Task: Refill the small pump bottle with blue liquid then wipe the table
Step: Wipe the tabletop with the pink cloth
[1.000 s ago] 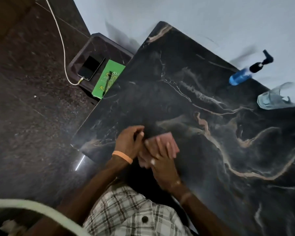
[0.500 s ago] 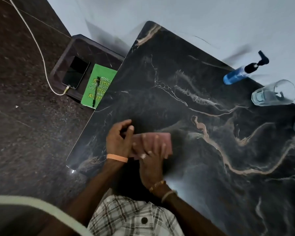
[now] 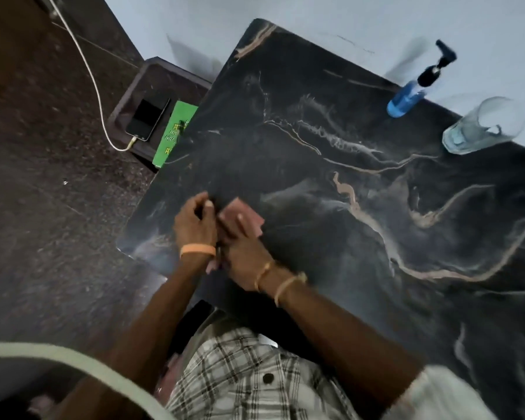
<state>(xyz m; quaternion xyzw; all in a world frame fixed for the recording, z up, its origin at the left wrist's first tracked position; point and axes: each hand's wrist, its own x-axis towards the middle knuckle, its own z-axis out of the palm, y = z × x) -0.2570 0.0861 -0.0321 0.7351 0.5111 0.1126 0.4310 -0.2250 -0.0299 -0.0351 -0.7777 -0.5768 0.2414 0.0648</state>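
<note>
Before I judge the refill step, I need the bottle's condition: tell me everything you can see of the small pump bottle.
The small pump bottle stands at the far edge of the dark marble table, next to the pale wall. Its body looks like clear plastic and holds blue liquid; the level is too blurred to read. A black collar and pump head with a side spout are fitted on top. It appears upright, leaning only with the wide lens. Neither hand touches it. A drinking glass stands just beside it, apart from it.

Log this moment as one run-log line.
phase: wiping | right hand: flat on cloth on table | left hand: at cloth edge | pump bottle: blue inside, upright by glass
</note>
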